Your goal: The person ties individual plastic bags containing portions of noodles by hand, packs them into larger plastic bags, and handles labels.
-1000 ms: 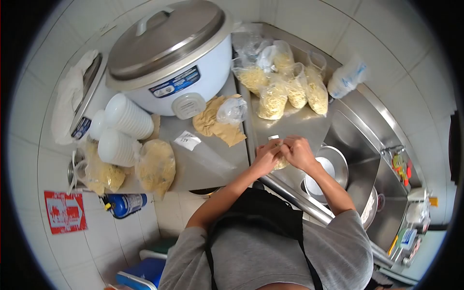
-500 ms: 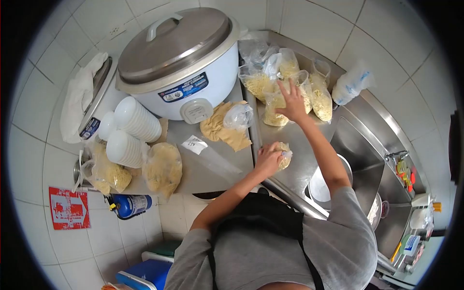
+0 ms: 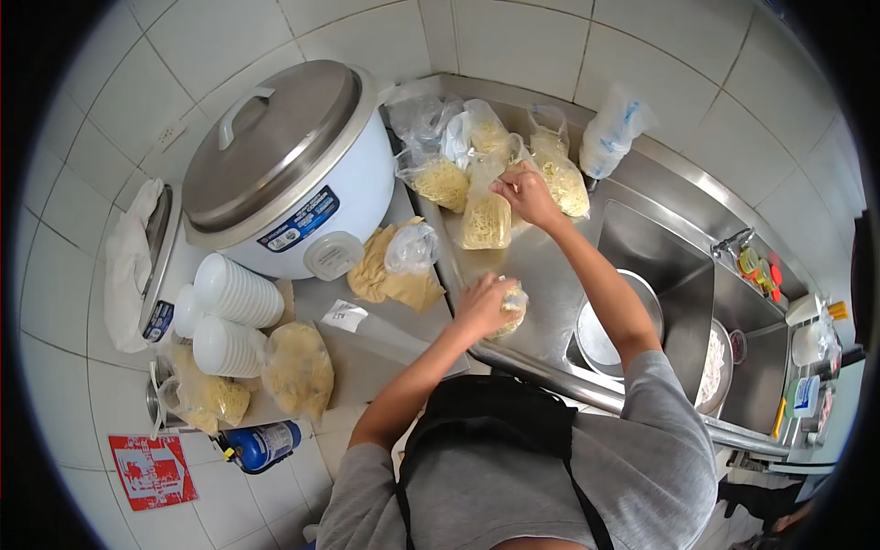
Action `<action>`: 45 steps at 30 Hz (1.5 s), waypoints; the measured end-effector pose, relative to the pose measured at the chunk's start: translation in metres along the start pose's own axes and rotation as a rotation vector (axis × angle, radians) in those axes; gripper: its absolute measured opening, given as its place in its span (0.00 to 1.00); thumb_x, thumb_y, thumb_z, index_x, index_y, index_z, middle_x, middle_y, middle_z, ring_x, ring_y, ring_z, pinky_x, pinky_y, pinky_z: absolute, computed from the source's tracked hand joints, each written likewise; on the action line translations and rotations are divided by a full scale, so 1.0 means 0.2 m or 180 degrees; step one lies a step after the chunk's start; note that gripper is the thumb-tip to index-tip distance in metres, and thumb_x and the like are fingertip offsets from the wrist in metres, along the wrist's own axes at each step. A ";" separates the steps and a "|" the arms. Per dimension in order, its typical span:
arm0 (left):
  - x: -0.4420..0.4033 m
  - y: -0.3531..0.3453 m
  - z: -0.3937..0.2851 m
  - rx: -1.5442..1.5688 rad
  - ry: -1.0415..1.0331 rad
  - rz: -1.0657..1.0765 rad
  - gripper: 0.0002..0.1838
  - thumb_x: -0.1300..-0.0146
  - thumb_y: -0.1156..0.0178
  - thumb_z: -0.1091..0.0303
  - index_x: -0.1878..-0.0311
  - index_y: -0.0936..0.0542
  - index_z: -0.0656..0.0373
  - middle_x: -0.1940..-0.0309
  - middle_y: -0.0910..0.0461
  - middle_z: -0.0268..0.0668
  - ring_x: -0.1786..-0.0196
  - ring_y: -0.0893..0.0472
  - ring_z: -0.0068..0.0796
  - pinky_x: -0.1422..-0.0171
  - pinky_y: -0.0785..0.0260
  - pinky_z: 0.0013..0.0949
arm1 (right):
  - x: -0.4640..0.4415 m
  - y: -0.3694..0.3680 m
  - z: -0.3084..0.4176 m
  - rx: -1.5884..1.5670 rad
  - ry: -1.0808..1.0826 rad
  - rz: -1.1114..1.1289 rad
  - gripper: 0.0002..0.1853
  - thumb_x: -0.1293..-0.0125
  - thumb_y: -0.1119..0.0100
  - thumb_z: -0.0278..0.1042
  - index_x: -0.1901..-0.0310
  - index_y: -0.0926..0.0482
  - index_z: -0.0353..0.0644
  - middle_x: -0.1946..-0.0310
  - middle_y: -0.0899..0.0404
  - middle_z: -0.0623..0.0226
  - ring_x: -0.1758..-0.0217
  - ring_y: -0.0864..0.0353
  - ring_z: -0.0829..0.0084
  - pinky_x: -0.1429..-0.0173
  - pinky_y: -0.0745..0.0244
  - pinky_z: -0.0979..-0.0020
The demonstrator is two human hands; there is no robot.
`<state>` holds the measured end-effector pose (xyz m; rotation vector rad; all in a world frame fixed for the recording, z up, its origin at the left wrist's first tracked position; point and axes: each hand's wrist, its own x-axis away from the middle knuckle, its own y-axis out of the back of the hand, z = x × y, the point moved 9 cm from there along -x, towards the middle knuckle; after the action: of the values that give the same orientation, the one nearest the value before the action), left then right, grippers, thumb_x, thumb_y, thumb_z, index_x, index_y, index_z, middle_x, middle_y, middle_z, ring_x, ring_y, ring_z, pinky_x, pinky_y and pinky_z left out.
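My left hand [image 3: 482, 305] rests on the steel counter, its fingers curled round a small clear bag of noodles [image 3: 512, 313]. Farther back, my right hand [image 3: 528, 194] is closed in a pinch at the upper part of a larger clear bag of noodles [image 3: 486, 222], which stands upright. The fingertips partly cover that bag's edge. Around it are more noodle bags: one to the left [image 3: 440, 183], one behind [image 3: 488, 136] and one to the right [image 3: 562, 181].
A big rice cooker [image 3: 270, 156] stands at the back left. Stacked white tubs [image 3: 236, 291] and filled bags [image 3: 299, 371] sit in front of it. Brown paper [image 3: 390, 284] lies mid-counter. At right are a sink [image 3: 655, 229], a metal pot [image 3: 632, 307] and wrapped cups [image 3: 610, 142].
My right hand has gone from spread over the noodle bags to a pinch at one bag's upper part. My left hand still holds the small bag. The camera view has shifted.
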<state>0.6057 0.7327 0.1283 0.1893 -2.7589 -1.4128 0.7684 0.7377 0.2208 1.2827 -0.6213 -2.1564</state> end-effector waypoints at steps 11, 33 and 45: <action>-0.10 0.07 0.19 0.0122 0.0207 -0.0612 0.10 0.46 0.49 0.79 0.64 0.21 0.62 0.63 0.24 0.41 0.61 0.24 0.47 0.56 0.32 0.43 | 0.10 0.67 0.25 -0.0243 -0.0604 -0.0543 0.09 0.37 0.46 0.34 0.69 0.27 0.37 0.79 0.30 0.62 0.75 0.29 0.68 0.69 0.35 0.68; 0.29 0.56 0.30 0.0554 0.0678 -0.1395 0.10 0.46 0.49 0.81 0.63 0.21 0.62 0.62 0.26 0.43 0.60 0.24 0.45 0.57 0.33 0.36 | 0.79 0.21 0.15 0.0662 -0.1225 0.1266 0.12 0.39 0.45 0.42 0.70 0.23 0.41 0.71 0.23 0.58 0.68 0.24 0.54 0.66 0.30 0.59; 0.72 0.72 0.57 -0.0350 0.1368 -0.1780 0.11 0.46 0.44 0.76 0.59 0.22 0.57 0.56 0.28 0.38 0.54 0.26 0.43 0.52 0.34 0.40 | 0.74 0.21 0.19 0.0618 -0.1170 0.1274 0.15 0.47 0.37 0.43 0.64 0.20 0.41 0.68 0.24 0.61 0.69 0.23 0.56 0.64 0.28 0.61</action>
<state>0.4391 0.8902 0.1750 1.1795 -2.3512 -1.3922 0.6862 0.6123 0.1690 0.7638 -1.1545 -2.0336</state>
